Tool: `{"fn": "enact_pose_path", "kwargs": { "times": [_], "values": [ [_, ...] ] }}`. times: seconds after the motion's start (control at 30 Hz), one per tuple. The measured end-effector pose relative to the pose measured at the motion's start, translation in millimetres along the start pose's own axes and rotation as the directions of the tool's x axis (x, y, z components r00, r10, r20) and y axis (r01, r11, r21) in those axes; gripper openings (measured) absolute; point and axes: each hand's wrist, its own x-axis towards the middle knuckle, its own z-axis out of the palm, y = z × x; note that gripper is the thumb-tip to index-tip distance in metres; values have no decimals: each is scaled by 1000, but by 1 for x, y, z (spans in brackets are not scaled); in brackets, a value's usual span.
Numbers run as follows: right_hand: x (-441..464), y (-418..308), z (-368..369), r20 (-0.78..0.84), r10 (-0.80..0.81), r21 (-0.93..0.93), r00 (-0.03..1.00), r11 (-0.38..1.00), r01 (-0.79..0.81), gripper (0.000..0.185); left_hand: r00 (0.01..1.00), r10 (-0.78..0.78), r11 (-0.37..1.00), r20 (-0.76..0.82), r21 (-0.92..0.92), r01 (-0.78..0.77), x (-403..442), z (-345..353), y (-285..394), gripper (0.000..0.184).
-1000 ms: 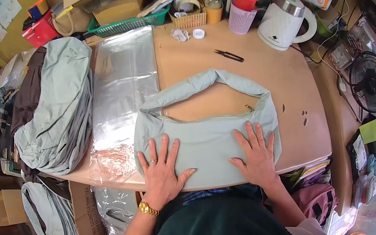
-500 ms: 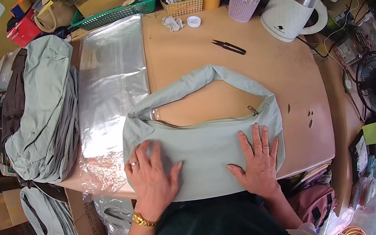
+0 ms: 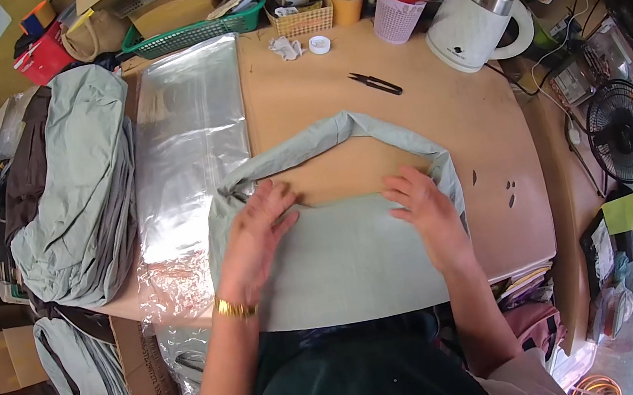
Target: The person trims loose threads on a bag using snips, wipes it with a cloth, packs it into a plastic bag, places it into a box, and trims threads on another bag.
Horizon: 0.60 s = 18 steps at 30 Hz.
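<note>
The bag (image 3: 344,260) is plain pale grey-green (the snips (image 3: 375,83) black), the table (image 3: 297,83) tan, the kettle (image 3: 464,30) white and silver.

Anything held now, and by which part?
Left hand and right hand are at the opening edge of the pale green bag, one toward each end. Can't tell whether the fingers grip it or only touch.

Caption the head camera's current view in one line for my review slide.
Both hands at the upper edge of a pale green bag, beside clear plastic sheets and black thread snips.
</note>
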Motion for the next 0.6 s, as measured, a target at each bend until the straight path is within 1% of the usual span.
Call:
{"fn": "enact_pose_path", "kwargs": {
  "times": [0.03,0.07,0.1,0.13,0.17,0.2,0.23,0.27,0.33,0.37,0.4,0.47,0.6],
  "values": [
    [21,8,0,18,128,546,992,830,-117,79,995,-95,929,-13,-359,84,10,-4,-4,55],
    [34,16,1,106,222,908,969,375,-185,80,983,-185,729,12,-669,145,18,-9,-8,57],
    [40,22,-1,109,213,908,971,377,-185,80,987,-150,606,64,-783,143,22,-19,-10,65],
    [44,30,-8,79,115,978,990,185,-99,82,988,-145,607,57,-783,135,21,-28,-7,65],
    [49,36,-14,30,28,999,999,-24,-29,83,990,-136,412,43,-906,96,19,-36,-5,70],
    [48,45,-21,37,25,999,999,-23,-37,83,991,-130,192,28,-980,53,16,-47,-4,74],
    [42,54,-26,-32,25,999,999,-24,32,83,998,-27,85,63,-994,65,16,-60,-12,82],
    [39,60,-29,-101,24,994,995,-27,102,82,998,-21,85,57,-995,59,14,-63,-22,82],
    [40,61,-28,-115,18,992,993,-46,116,82,1000,-25,160,-11,-987,-7,10,-59,-24,84],
    [38,63,-27,-142,23,987,990,-69,143,81,1000,-19,146,-5,-989,-2,9,-59,-24,85],
    [38,64,-27,-147,21,987,989,-70,148,81,1000,-17,147,-1,-989,2,9,-59,-23,85],
    [40,67,-28,-126,-93,989,988,-89,118,79,1000,-26,213,-7,-977,-1,10,-59,-22,85],
    [42,74,-30,-94,-120,994,988,-61,87,76,1000,4,232,0,-973,-1,12,-58,-24,86]
  ]
}}
